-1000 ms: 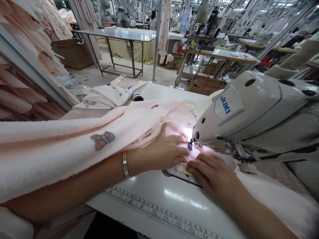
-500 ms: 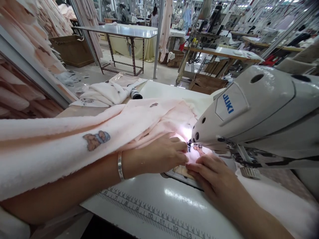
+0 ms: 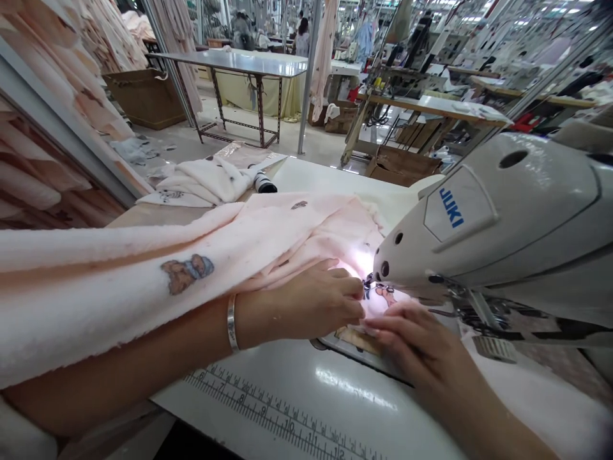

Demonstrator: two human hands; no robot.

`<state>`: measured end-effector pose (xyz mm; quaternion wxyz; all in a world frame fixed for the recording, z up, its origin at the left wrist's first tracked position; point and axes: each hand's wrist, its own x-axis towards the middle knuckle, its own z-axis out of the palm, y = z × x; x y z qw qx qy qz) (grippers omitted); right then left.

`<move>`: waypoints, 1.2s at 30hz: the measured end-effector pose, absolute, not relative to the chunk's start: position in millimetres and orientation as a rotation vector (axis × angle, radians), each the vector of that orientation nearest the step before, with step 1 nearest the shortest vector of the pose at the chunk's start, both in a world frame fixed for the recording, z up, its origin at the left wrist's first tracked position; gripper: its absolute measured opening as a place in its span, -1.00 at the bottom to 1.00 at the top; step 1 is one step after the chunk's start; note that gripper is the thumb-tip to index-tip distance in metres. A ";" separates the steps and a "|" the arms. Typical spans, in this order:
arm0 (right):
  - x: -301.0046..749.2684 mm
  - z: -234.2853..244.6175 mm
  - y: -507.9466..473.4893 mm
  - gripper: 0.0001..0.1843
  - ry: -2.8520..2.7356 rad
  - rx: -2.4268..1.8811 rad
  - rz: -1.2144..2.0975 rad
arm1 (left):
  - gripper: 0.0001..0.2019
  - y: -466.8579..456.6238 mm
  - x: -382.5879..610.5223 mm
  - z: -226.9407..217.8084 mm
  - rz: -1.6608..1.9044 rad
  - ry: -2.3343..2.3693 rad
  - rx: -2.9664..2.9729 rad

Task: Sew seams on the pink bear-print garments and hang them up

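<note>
A pale pink fleece fabric (image 3: 268, 236) with a small bear print lies over my left forearm and across the white sewing table (image 3: 306, 409). My left hand (image 3: 311, 300), a silver bangle on its wrist, lies on the fabric with fingers bent, pressing it down just left of the presser foot (image 3: 368, 286). My right hand (image 3: 412, 345) rests flat with fingers stretched out on the fabric edge in front of the needle. The white JUKI sewing machine (image 3: 502, 223) rises to the right, its lamp lighting the cloth under the needle.
A printed ruler (image 3: 268, 415) runs along the table's near edge. Folded white pieces (image 3: 205, 182) and a dark thread cone (image 3: 263, 184) lie at the table's far left. Hanging pink fabric fills the left side. Metal tables, boxes and other people stand farther back.
My left thumb, spread out a second ago, has drawn in and the fingers have bent closer to the presser foot. Both hands stay on the fabric; the view shifted slightly.
</note>
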<state>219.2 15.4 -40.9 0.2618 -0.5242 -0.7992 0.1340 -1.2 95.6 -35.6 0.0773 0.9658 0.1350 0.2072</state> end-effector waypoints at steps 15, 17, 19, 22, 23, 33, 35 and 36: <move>217.5 -44.6 12.0 -0.76 -2.190 -1.424 0.091 | -0.75 95.9 -2.5 -32.1 0.622 0.388 2.867; 221.4 -48.4 13.2 -0.72 -2.230 -1.419 0.004 | -0.76 97.4 -2.3 -32.0 0.615 0.401 2.837; 227.3 -53.6 16.1 -0.66 -2.252 -1.491 -0.074 | -0.75 100.7 -1.1 -30.9 0.588 0.414 2.809; 235.0 -62.2 21.7 -0.60 -2.246 -1.647 -0.156 | -0.75 109.1 3.2 -29.0 0.529 0.478 2.773; 236.3 -64.5 23.4 -0.58 -2.240 -1.688 -0.166 | -0.76 112.3 5.0 -28.9 0.509 0.510 2.760; 237.5 -73.2 29.1 -0.58 -2.210 -1.756 -0.186 | -0.79 133.0 14.1 -38.2 0.635 0.546 2.698; 238.0 -71.5 30.5 -0.57 -2.200 -1.734 -0.188 | -0.79 132.5 12.0 -36.7 0.628 0.550 2.692; 237.2 -68.7 30.1 -0.57 -2.190 -1.717 -0.184 | -0.79 129.4 8.3 -35.4 0.623 0.561 2.687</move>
